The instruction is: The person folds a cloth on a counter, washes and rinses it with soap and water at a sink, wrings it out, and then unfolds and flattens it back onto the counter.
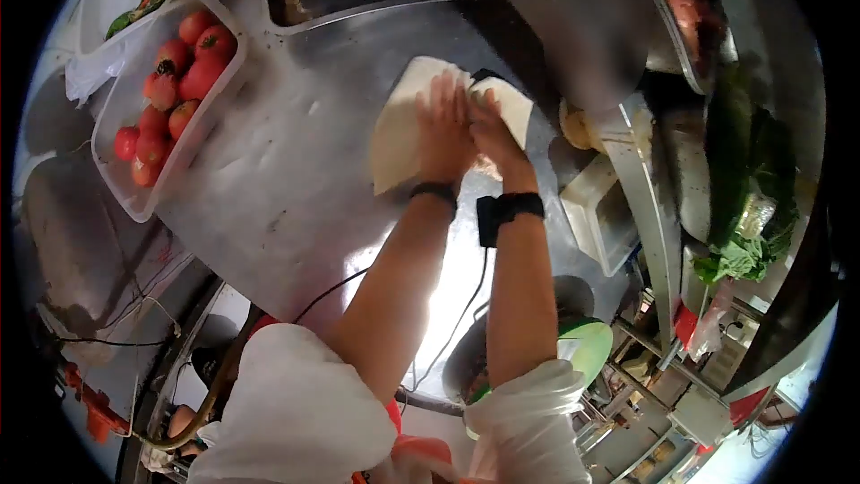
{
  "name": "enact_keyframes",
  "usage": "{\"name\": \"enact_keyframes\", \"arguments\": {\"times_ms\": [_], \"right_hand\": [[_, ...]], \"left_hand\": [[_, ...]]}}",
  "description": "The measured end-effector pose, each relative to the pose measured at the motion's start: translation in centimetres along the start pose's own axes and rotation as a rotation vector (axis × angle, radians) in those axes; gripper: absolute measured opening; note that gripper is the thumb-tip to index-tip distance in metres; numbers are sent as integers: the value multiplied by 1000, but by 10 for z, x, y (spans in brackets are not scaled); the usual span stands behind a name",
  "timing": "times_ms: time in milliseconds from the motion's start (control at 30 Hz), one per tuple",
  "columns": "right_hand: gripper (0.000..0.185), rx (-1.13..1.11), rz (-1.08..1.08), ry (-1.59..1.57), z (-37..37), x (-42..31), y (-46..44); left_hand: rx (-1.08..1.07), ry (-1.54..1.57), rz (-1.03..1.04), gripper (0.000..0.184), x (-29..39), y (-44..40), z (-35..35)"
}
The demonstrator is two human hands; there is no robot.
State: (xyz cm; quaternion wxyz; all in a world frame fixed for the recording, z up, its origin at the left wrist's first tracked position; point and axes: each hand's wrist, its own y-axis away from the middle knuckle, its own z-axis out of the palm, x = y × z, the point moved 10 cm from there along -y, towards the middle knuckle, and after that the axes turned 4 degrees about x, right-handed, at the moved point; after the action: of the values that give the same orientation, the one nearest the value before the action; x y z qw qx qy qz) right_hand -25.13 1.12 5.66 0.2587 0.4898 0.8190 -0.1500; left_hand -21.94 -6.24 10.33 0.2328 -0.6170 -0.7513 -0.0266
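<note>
A pale, flat sheet (pixel 399 125), like cloth or thin dough, lies on the metal worktop (pixel 296 161). My left hand (pixel 443 130) rests flat on it with the fingers spread. Right beside it, my right hand (pixel 493 130) presses on the sheet's right part, its fingers bent and partly blurred; whether they pinch the sheet I cannot tell. A dark object (pixel 488 77) shows at the sheet's upper edge, just beyond my hands. Both wrists wear black bands with cables.
At the left stands a clear tub (pixel 134 202) of tomatoes (pixel 204 76). A dark tray (pixel 340 13) lies at the back. On the right are a white container (pixel 582 215), a metal edge (pixel 649 215) and leafy greens (pixel 743 255). A green round item (pixel 587 350) sits near my right elbow.
</note>
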Motion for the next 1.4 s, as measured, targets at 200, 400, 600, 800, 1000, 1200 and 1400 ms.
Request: {"name": "enact_keyframes", "arguments": {"times_ms": [200,400,600,800,1000,1200,1400], "right_hand": [[43,-11,167,45,-10,21,-28],[42,-11,172,254,-12,-4,-23],[28,56,-63,268,46,-50,65],[11,179,122,-120,76,-131,226],[52,-53,321,-202,120,-190,348],[50,-312,345,-794,111,-238,386],[26,127,48,-376,53,-243,412]], "left_hand": [[67,73,31,54,12,-20,13],[90,19,130,54,15,-17,8],[-54,193,479,52,0,51,-40],[-517,150,586,75,-29,197,-96],[-637,176,737,64,-59,315,-133],[-764,213,924,67,-66,366,-155],[-914,277,808,70,-45,357,-145]]}}
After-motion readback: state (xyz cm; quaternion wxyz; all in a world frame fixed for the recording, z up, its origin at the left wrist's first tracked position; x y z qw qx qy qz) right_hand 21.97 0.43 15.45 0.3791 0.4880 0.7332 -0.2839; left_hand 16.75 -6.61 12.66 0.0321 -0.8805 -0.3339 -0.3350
